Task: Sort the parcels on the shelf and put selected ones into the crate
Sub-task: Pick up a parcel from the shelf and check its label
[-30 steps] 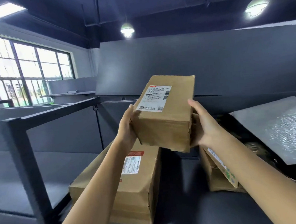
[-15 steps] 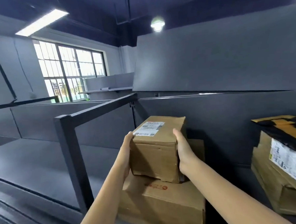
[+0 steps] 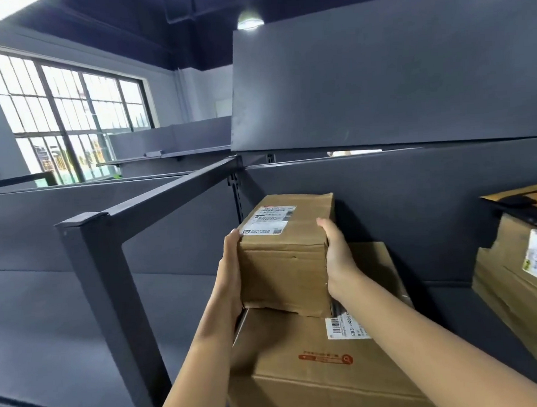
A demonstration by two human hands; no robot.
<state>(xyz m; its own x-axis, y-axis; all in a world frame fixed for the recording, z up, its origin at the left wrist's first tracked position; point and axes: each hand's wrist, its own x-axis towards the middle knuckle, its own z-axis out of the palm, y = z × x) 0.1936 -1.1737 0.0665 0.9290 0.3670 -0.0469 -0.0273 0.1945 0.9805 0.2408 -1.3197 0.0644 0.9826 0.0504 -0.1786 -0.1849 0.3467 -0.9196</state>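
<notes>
A small brown cardboard parcel [image 3: 287, 258] with a white shipping label on top sits on a larger brown carton [image 3: 319, 365] on the dark shelf. My left hand [image 3: 230, 277] grips its left side, fingers curled over the top edge. My right hand [image 3: 338, 258] grips its right side, fingertips over the upper right edge. The parcel's far end is close to the shelf's grey back panel [image 3: 416, 201]. No crate is in view.
Another taped carton [image 3: 526, 277] with a white label stands on the shelf at the right. A dark metal frame post [image 3: 100, 286] and rail stand to the left of the parcels. Grey shelving stretches left toward a window.
The small parcel came down from chest height, label tilted toward me, onto the larger carton near the back panel. Both hands stayed on its sides. My view swung left.
</notes>
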